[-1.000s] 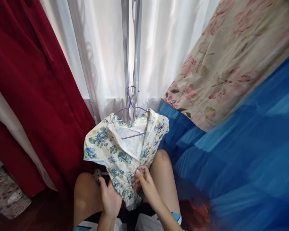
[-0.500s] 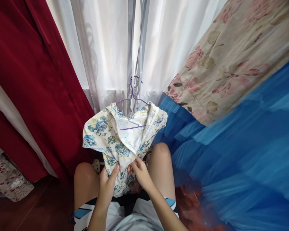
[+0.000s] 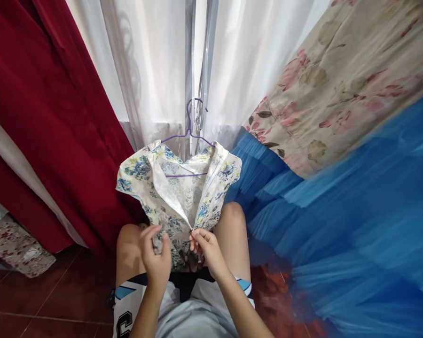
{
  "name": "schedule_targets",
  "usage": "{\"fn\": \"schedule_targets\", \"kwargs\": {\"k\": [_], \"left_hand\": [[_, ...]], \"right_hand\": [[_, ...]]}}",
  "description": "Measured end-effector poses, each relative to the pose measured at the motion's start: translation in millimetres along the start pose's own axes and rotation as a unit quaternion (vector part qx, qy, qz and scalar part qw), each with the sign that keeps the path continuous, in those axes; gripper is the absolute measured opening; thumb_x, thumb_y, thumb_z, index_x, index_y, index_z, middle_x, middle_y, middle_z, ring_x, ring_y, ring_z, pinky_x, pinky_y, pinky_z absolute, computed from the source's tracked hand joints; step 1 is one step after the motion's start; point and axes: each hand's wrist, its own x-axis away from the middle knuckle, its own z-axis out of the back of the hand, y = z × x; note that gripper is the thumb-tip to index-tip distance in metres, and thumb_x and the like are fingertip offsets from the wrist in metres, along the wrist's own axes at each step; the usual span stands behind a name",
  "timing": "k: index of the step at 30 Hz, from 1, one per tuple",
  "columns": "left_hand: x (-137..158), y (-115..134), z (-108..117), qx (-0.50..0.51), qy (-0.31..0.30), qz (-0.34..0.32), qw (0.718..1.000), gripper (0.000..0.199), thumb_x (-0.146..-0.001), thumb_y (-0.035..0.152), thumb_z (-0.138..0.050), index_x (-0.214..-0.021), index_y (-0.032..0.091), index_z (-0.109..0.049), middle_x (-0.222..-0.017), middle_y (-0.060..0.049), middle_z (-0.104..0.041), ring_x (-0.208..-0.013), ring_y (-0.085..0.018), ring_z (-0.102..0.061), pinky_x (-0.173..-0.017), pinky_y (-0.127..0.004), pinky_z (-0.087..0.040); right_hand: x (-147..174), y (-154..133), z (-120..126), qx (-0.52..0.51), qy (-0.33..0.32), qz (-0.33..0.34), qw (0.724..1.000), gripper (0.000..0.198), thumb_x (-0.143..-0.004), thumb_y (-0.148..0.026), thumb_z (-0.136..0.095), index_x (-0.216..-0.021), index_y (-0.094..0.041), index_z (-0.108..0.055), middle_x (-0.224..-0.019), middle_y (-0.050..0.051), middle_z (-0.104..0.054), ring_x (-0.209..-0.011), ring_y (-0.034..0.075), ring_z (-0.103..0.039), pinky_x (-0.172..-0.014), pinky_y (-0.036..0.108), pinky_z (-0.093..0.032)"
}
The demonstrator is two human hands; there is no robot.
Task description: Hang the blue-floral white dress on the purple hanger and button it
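Note:
A white short-sleeved blouse point(image 3: 174, 220) with blue flowers and yellow-green leaves hangs on a thin purple wire hanger point(image 3: 189, 129) in front of my knees. Its front lies open in a deep V, and the hanger's lower bar shows inside. My right hand point(image 3: 206, 246) pinches the front edges at the bottom of that V; any small fastener there is hidden by the fingers. Off the cloth, just left of the lower front, my left hand point(image 3: 155, 251) has its thumb and fingers apart and holds nothing. The blouse's lower end bunches between my thighs.
White curtains point(image 3: 155, 61) with grey ribbons point(image 3: 199, 51) hang behind the hanger. Dark red cloth point(image 3: 56, 117) drapes at left. At right are a beige floral cloth point(image 3: 324, 94) and blue tulle point(image 3: 356, 225). Red-brown tiles point(image 3: 56, 300) cover the floor.
My left hand has let go of the blouse and opened. The right hand still pinches its front, whose neckline now spreads wider. In the picture, blouse and hanger sit slightly higher.

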Motion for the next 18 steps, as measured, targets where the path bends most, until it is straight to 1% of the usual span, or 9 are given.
{"fn": "schedule_targets", "kwargs": {"k": [2, 3, 4, 7, 11, 14, 15, 17, 18], "left_hand": [[12.5, -3.6, -11.5, -0.016, -0.158, 0.001, 0.987, 0.018, -0.085, 0.020, -0.062, -0.103, 0.020, -0.064, -0.105, -0.008, -0.066, -0.104, -0.023, -0.062, -0.094, -0.037, -0.048], [18.1, -4.9, -17.2, -0.015, -0.216, 0.024, 0.976, 0.016, -0.086, 0.020, -0.059, -0.101, 0.020, -0.065, -0.101, -0.008, -0.067, -0.099, -0.023, -0.063, -0.091, -0.036, -0.049], [22.8, -5.6, -22.3, -0.011, -0.246, 0.051, 0.968, 0.016, -0.087, 0.020, -0.056, -0.100, 0.020, -0.065, -0.098, -0.007, -0.069, -0.095, -0.022, -0.064, -0.087, -0.035, -0.050], [30.1, -4.2, -32.8, 0.002, -0.242, 0.108, 0.964, 0.012, -0.089, 0.025, -0.054, -0.092, 0.019, -0.064, -0.085, -0.006, -0.069, -0.081, -0.021, -0.064, -0.077, -0.031, -0.049], [29.0, -3.3, -35.2, 0.003, -0.229, 0.092, 0.969, 0.005, -0.083, 0.024, -0.059, -0.082, 0.019, -0.062, -0.077, -0.004, -0.064, -0.073, -0.020, -0.060, -0.071, -0.028, -0.045], [26.2, -9.4, -31.8, -0.023, -0.246, 0.061, 0.967, 0.009, -0.081, 0.022, -0.059, -0.073, 0.021, -0.056, -0.065, -0.001, -0.055, -0.065, -0.018, -0.055, -0.067, -0.028, -0.042], [25.4, -11.7, -30.3, -0.036, -0.257, 0.052, 0.964, 0.012, -0.081, 0.021, -0.059, -0.070, 0.021, -0.054, -0.060, 0.001, -0.051, -0.062, -0.018, -0.053, -0.066, -0.028, -0.041], [24.7, -14.4, -27.6, -0.058, -0.274, 0.035, 0.959, 0.014, -0.081, 0.020, -0.058, -0.068, 0.022, -0.052, -0.054, 0.002, -0.045, -0.059, -0.018, -0.051, -0.064, -0.028, -0.039], [25.2, -14.3, -26.8, -0.066, -0.281, 0.026, 0.957, 0.013, -0.080, 0.019, -0.058, -0.069, 0.022, -0.052, -0.054, 0.003, -0.044, -0.059, -0.018, -0.051, -0.064, -0.028, -0.039]], "right_hand": [[3.3, -1.7, -0.4, 0.009, -0.012, 0.002, 1.000, 0.034, -0.086, -0.046, -0.062, -0.071, -0.015, -0.063, -0.050, -0.002, -0.058, -0.042, 0.008, -0.039, -0.045, 0.021, -0.026], [4.9, -2.3, -0.6, 0.012, -0.021, 0.002, 1.000, 0.034, -0.085, -0.046, -0.063, -0.070, -0.015, -0.064, -0.048, -0.002, -0.057, -0.041, 0.007, -0.038, -0.045, 0.021, -0.025], [6.4, -3.0, -1.0, 0.015, -0.033, 0.001, 0.999, 0.035, -0.085, -0.047, -0.063, -0.071, -0.015, -0.064, -0.047, -0.002, -0.057, -0.039, 0.007, -0.037, -0.045, 0.021, -0.024], [9.1, -8.4, -3.5, 0.029, -0.055, -0.008, 0.998, 0.036, -0.085, -0.048, -0.062, -0.070, -0.015, -0.065, -0.040, -0.003, -0.053, -0.035, 0.008, -0.037, -0.044, 0.022, -0.026], [-2.5, -35.5, -14.6, 0.049, -0.043, 0.018, 0.998, 0.035, -0.085, -0.045, -0.061, -0.066, -0.016, -0.065, -0.038, -0.004, -0.049, -0.036, 0.009, -0.039, -0.045, 0.023, -0.030], [-32.4, -77.3, -29.5, 0.044, -0.013, 0.077, 0.996, 0.033, -0.085, -0.044, -0.060, -0.072, -0.015, -0.067, -0.040, -0.004, -0.049, -0.037, 0.009, -0.038, -0.044, 0.023, -0.027], [-45.7, -94.6, -34.8, 0.038, 0.007, 0.117, 0.992, 0.033, -0.085, -0.044, -0.060, -0.073, -0.015, -0.068, -0.040, -0.004, -0.049, -0.038, 0.009, -0.036, -0.044, 0.023, -0.026], [-72.8, -131.1, -44.4, 0.009, 0.023, 0.175, 0.984, 0.035, -0.084, -0.044, -0.062, -0.064, -0.015, -0.064, -0.041, -0.004, -0.048, -0.040, 0.008, -0.034, -0.043, 0.024, -0.023], [-85.0, -148.8, -48.2, -0.008, 0.022, 0.187, 0.982, 0.035, -0.082, -0.043, -0.063, -0.060, -0.015, -0.062, -0.041, -0.004, -0.047, -0.039, 0.008, -0.031, -0.043, 0.024, -0.021]]}}
